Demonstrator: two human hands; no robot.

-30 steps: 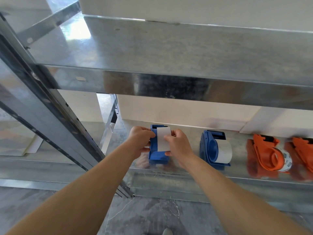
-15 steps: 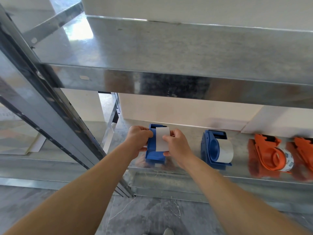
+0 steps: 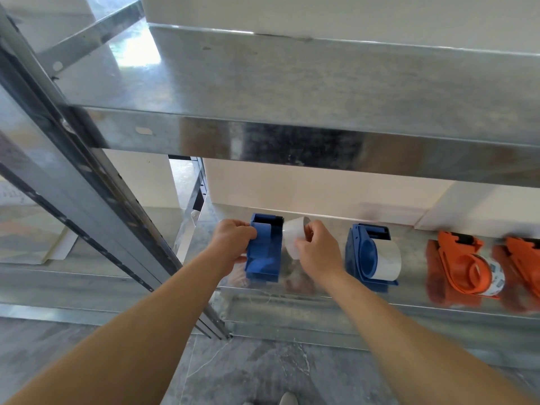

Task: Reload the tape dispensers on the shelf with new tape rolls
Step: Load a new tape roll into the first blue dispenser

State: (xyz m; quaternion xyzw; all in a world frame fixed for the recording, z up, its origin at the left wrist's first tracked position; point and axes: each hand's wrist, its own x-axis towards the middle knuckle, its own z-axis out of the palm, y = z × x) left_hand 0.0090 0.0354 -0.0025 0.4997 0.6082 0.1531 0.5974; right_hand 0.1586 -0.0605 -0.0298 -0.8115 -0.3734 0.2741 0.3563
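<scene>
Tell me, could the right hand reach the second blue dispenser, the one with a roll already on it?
Probably yes: the right hand is just beside the second blue dispenser with bare shelf between, but its fingers hold a tape roll.

Prob. a storeroom or packing/stock area, not a home rm: galvanised steel rack (image 3: 292, 83) w/ slotted uprights (image 3: 96, 182), plain white wall (image 3: 321, 188) behind, grey marbled floor tiles (image 3: 263, 372). Blue tape dispensers (image 3: 362, 255) & orange tape dispensers (image 3: 458, 258) sit in a row on the lower shelf (image 3: 415, 258).
</scene>
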